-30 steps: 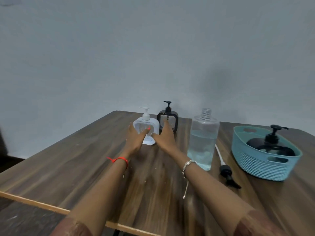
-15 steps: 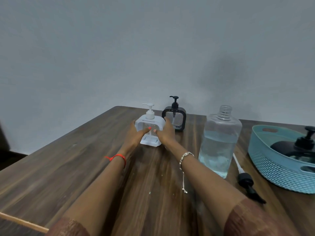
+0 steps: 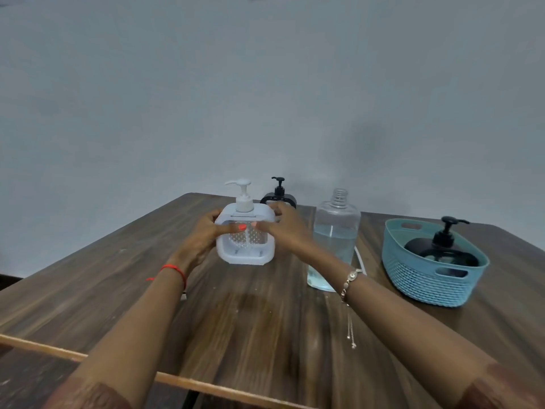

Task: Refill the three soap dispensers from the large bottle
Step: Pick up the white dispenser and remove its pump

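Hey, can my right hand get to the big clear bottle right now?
Probably yes, once it lets go. The right hand grips the white dispenser together with the left hand, so it is busy. The large bottle stands just to that hand's right, with nothing between them.

A dark wood-grain table (image 3: pixel 253 326) with a pale front edge fills the lower frame. At its far centre a black dispenser (image 3: pixel 278 190) stands upright. Right of it stands the uncapped large bottle (image 3: pixel 336 231), part full of clear liquid, a white tube (image 3: pixel 360 259) lying just beside it. A teal basket (image 3: pixel 424 278) sits at the right.
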The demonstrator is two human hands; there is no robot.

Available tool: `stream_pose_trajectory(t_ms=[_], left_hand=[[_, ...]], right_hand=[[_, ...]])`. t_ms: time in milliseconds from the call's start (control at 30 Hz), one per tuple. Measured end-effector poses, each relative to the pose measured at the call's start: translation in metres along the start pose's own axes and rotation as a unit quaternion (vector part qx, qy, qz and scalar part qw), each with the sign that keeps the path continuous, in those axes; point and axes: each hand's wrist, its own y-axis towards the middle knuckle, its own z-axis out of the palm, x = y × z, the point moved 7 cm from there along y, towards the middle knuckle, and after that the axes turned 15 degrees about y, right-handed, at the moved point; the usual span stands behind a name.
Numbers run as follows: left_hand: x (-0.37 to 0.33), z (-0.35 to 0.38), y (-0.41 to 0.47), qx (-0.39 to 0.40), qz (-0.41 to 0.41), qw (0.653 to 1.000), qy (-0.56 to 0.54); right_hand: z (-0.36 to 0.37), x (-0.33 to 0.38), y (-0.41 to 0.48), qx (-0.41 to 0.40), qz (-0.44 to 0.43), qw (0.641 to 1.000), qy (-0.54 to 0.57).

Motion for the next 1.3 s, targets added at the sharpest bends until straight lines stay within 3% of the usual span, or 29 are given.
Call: stream_pose_trajectory(t_ms=[200,367,500,633,733,900,1000,1100,1200,1300], left_hand=[[-0.03,0.039,-0.04,0.062,0.026,0.997,0.026],[-0.043,0.061,-0.062,0.024,0.035,0.999,0.018],[-0.049,0.071,-0.07,0.001,0.035,0.999,0.025],[-0.055,0.083,-0.077,0.023,0.042,0.999,0.009],[-0.056,0.091,-0.081,0.081,0.044,0.995,-0.026],[-0.057,0.103,-0.085,0.11,0.038,0.993,-0.037],[-0.057,0.105,-0.083,0.075,0.033,0.996,-0.037],[-0.059,0.106,-0.082,0.04,0.034,0.998,-0.018],[-0.063,0.107,-0.083,0.013,0.034,0.999,0.01],[-0.061,0.105,-0.082,-0.006,0.027,1.0,0.002]], right_hand=[[-0.014,0.043,-0.031,0.0,-0.068,0.997,-0.038],[-0.029,0.05,-0.05,-0.05,-0.094,0.991,-0.084],[-0.042,0.048,-0.059,-0.053,-0.062,0.993,-0.088],[-0.052,0.053,-0.073,-0.019,-0.074,0.996,-0.041],[-0.058,0.053,-0.079,0.048,-0.066,0.997,0.006],[-0.072,0.037,-0.076,0.138,0.009,0.972,0.188],[-0.077,0.03,-0.073,0.102,0.018,0.969,0.224],[-0.083,0.035,-0.078,0.01,-0.006,0.996,0.093],[-0.083,0.04,-0.081,-0.044,-0.029,0.999,0.002],[-0.083,0.038,-0.079,-0.037,-0.013,0.996,0.078]])
